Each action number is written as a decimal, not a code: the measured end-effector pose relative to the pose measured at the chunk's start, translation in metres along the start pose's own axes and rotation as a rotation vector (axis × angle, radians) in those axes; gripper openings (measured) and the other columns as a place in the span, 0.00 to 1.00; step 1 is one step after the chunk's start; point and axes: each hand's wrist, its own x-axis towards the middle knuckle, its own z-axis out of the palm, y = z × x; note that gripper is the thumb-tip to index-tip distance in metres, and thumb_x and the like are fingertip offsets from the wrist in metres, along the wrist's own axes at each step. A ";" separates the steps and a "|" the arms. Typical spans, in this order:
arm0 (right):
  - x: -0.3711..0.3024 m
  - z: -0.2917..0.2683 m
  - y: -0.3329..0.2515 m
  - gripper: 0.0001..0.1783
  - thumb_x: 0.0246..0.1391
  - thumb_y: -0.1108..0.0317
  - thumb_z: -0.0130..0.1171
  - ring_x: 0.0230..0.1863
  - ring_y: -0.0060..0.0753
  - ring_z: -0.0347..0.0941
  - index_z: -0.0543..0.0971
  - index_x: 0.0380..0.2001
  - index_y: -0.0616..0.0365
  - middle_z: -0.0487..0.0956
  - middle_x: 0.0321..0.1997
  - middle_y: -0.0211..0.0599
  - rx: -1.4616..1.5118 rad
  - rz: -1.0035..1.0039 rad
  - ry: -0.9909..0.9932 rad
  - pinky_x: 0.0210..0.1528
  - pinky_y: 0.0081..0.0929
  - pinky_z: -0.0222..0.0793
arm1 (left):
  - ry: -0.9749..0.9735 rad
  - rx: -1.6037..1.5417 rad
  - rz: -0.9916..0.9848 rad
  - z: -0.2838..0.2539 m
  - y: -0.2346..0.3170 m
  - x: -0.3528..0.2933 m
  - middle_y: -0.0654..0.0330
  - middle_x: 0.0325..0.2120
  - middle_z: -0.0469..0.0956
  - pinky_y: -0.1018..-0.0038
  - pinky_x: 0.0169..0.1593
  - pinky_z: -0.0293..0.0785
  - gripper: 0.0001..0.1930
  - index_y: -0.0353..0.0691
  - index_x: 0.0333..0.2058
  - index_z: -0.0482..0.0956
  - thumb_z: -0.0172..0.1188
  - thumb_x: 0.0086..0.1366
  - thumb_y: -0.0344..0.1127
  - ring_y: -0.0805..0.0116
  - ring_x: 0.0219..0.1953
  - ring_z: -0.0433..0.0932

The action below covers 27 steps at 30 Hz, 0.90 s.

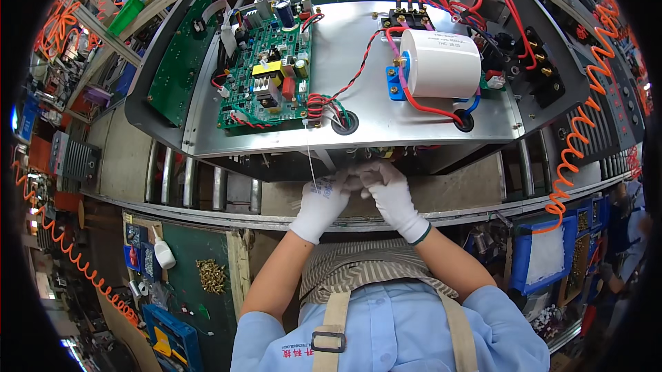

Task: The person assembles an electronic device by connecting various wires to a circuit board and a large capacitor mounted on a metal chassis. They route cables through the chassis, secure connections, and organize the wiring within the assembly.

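Both my hands wear white gloves and meet at the lower front opening of a metal equipment chassis [255, 139]. My left hand [325, 198] has its fingers drawn together toward the right hand. My right hand [390, 196] is closed, thumb and fingers pinched close to the left fingertips. Whatever they hold is too small or hidden to make out. A thin white strip, like a cable tie tail [309, 155], hangs from the bundled wires [318, 104] down to the left glove. Above sit a green circuit board [238, 96] and a large white cylindrical capacitor [445, 65].
The chassis stands on a roller conveyor [219, 187]. At lower left, a green bench [200, 317] carries brass screws [211, 275], a white bottle [163, 253] and a blue tray [165, 324]. Blue bins [569, 234] stand at right. Orange coiled hoses [567, 158] hang at both sides.
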 end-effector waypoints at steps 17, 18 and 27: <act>-0.049 -0.007 -0.056 0.14 0.54 0.65 0.66 0.30 0.30 0.76 0.82 0.43 0.57 0.80 0.36 0.37 -0.523 -0.223 -0.106 0.34 0.25 0.73 | -0.322 -0.454 -0.172 -0.064 0.058 -0.009 0.42 0.37 0.81 0.61 0.43 0.77 0.30 0.40 0.64 0.65 0.57 0.64 0.36 0.46 0.40 0.82; -0.049 -0.010 -0.052 0.13 0.55 0.66 0.65 0.29 0.27 0.76 0.82 0.43 0.57 0.80 0.35 0.36 -0.538 -0.246 -0.104 0.33 0.23 0.73 | -0.335 -0.450 -0.165 -0.059 0.060 -0.010 0.41 0.36 0.81 0.60 0.43 0.77 0.29 0.40 0.64 0.65 0.56 0.64 0.36 0.46 0.40 0.82; -0.049 -0.021 -0.053 0.10 0.58 0.69 0.63 0.25 0.17 0.75 0.79 0.40 0.64 0.81 0.31 0.33 0.080 0.391 -0.160 0.27 0.14 0.70 | -0.357 -0.419 -0.099 -0.058 0.056 -0.026 0.42 0.33 0.81 0.55 0.41 0.77 0.26 0.43 0.62 0.66 0.53 0.65 0.34 0.43 0.37 0.81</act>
